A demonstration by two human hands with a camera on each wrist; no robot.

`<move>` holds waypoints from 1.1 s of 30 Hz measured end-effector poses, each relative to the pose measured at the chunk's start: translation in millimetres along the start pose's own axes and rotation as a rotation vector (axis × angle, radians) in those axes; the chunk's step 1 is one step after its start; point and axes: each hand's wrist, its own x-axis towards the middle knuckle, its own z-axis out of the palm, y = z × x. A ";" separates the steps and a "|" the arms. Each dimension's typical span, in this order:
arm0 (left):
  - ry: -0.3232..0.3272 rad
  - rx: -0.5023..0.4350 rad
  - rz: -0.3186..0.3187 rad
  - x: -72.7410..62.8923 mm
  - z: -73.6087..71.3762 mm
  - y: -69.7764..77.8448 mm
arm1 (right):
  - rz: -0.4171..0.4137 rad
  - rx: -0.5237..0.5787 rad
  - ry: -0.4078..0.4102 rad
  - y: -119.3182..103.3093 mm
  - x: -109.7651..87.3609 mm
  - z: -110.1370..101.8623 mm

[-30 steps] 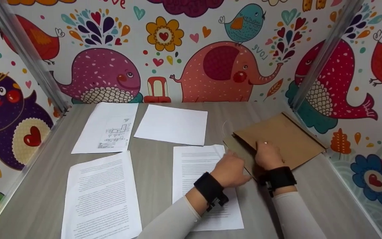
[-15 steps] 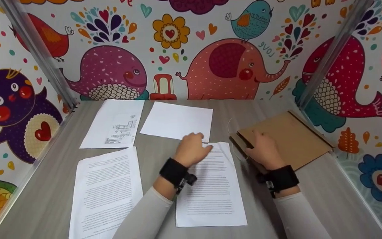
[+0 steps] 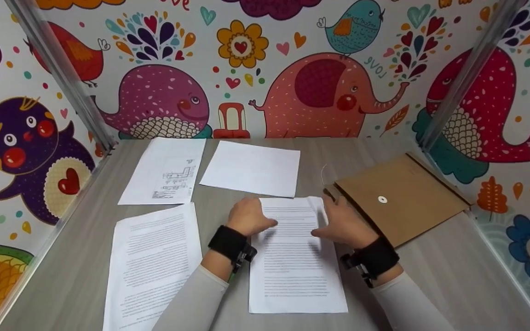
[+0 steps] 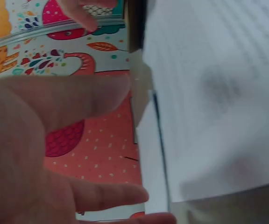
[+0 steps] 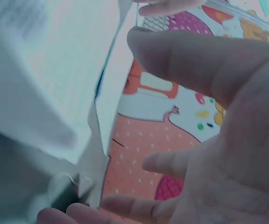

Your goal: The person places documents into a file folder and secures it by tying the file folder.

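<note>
A text-printed sheet of paper [image 3: 295, 276] lies at the front middle of the table. At its upper left edge is my left hand [image 3: 248, 218], thumb pointing in over the print. My right hand [image 3: 345, 223] is at the upper right edge, its thumb also pointing inward. Both wrist views show spread fingers with nothing gripped: the left palm [image 4: 22, 154] beside the sheet, the right palm [image 5: 232, 144] likewise. Just right of the right hand rests a brown kraft envelope [image 3: 421, 197] with a white button [image 3: 382, 199] and a loose string [image 3: 323, 174].
Another text-printed sheet [image 3: 154, 266] lies at the front left. Behind it is a page with a line diagram [image 3: 161, 170], and beside that a blank white sheet [image 3: 251, 168]. Cartoon-patterned walls [image 3: 246, 87] enclose the grey table [image 3: 221, 257] at the back and sides.
My left hand has moved left from beside the envelope to the sheet's left edge. My right hand has come off the envelope to the sheet's right edge, uncovering the white button.
</note>
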 end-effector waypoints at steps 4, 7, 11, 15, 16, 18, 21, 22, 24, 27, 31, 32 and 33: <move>-0.021 0.070 -0.043 0.4 8.0 -0.7 | 0.002 0.009 0.000 -2.8 0.0 12.5; -0.015 0.064 -0.064 -0.1 11.0 -0.2 | 0.007 -0.037 0.007 -3.1 1.1 20.2; -0.035 0.012 -0.057 -0.7 12.2 0.4 | 0.017 -0.138 0.050 -1.6 4.1 28.5; -0.031 -0.027 -0.061 -0.2 12.8 -0.2 | 0.024 -0.191 0.094 -0.3 8.6 34.5; -0.027 -0.034 -0.061 0.0 13.2 -0.2 | 0.027 -0.189 0.098 0.0 9.5 35.6; -0.024 -0.046 -0.057 0.6 14.4 -0.1 | 0.032 -0.180 0.101 0.5 11.1 36.7; -0.020 -0.044 -0.034 1.5 16.1 0.5 | 0.038 -0.153 0.097 0.9 12.0 37.4; -0.017 -0.035 -0.025 1.8 16.5 0.8 | 0.040 -0.142 0.096 1.0 12.1 37.5; -0.013 -0.010 -0.015 2.2 16.7 1.2 | 0.035 -0.120 0.097 1.5 12.6 37.8; -0.010 0.014 -0.015 3.0 17.0 1.3 | 0.011 -0.080 0.107 2.6 13.5 38.1; -0.013 -0.017 -0.021 4.0 16.1 0.7 | -0.039 -0.020 0.128 5.0 15.3 38.5; -0.011 -0.034 -0.022 4.1 15.7 0.3 | -0.048 -0.005 0.129 5.5 15.3 38.2; -0.006 -0.047 -0.020 4.4 15.5 -0.3 | -0.058 0.011 0.130 6.2 15.5 37.9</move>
